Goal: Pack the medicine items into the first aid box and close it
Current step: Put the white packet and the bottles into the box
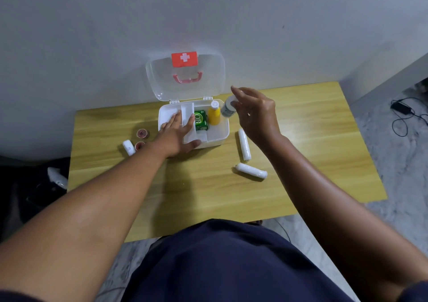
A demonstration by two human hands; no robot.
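Note:
The white first aid box [217, 137] stands open at the back of the wooden table, its clear lid [185, 77] upright with a red cross label. Inside stand a yellow bottle [214, 114] and a green packet [200, 120]. My left hand [179, 132] lies flat with spread fingers on the box's white inner tray. My right hand [254, 109] holds a small white bottle [227, 108] tilted just above the box's right rim. Two white gauze rolls [244, 144] [251, 171] lie to the right of the box. A smaller roll [129, 147] and two small red-topped jars [142, 133] lie to its left.
The table [208, 193] stands against a grey wall. Another white roll [56, 178] lies off the table's left edge on a dark surface. A black cable and adapter [403, 112] lie on the floor at the right.

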